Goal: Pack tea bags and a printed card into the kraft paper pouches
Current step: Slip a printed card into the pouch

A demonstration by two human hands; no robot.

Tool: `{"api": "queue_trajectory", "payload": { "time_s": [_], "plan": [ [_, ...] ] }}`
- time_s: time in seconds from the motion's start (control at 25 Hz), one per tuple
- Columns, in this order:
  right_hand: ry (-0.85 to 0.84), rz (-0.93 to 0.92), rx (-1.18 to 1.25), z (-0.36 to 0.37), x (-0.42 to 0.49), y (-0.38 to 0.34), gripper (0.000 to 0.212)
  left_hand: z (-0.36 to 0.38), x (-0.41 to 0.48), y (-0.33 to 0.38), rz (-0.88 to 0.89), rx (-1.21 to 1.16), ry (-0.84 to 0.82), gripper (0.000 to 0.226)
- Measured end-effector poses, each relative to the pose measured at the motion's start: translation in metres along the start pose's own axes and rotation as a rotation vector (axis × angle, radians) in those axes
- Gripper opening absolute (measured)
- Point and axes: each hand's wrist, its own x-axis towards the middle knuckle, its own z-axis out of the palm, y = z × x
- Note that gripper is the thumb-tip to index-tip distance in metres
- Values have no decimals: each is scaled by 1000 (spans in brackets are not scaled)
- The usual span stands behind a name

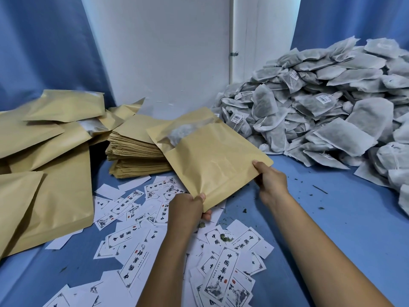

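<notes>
While both hands point(188, 207) point(271, 180) pinched the pouch's point(212, 160) bottom corners, we judged it light, floppy, best gripped at edges.

A tan kraft pouch point(212, 156) is tilting between the left hand point(188, 209) and right hand point(271, 180), each pinching a near corner, its clear window showing tea inside. Printed cards point(221, 273) are lying scattered beneath the hands. Tea bags point(332, 111) are piling beyond the right hand; flat pouches point(135, 149) are stacking beyond the left.
</notes>
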Motion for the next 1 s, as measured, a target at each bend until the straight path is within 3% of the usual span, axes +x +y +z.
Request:
{"api": "queue_trajectory", "payload": {
  "time_s": [0.12,0.32,0.52,0.6,0.76,0.8,0.88,1.0],
  "plan": [
    [69,-17,-2,-5,2,-3,33,1,0,-2,6,25,8,28],
    [96,-45,6,-4,-2,-2,24,-1,3,-4,-5,1,13,28],
    [169,-20,-11,-6,-1,-5,32,1,5,-7,25,48,29,27],
    [117,-3,9,-6,-2,-4,24,1,6,-9,44,57,59,26],
    [-156,34,-9,4,-9,2,6,-2,12,-9,69,-29,85,14],
    [-166,9,-106,6,-11,5,7,-1,12,-9,78,-80,68,9],
    [-112,-50,-303,10,-17,8,12,4,10,-10,129,-117,116,24],
    [-74,-138,-290,16,-35,9,16,5,11,-6,137,-210,208,34]
  ]
}}
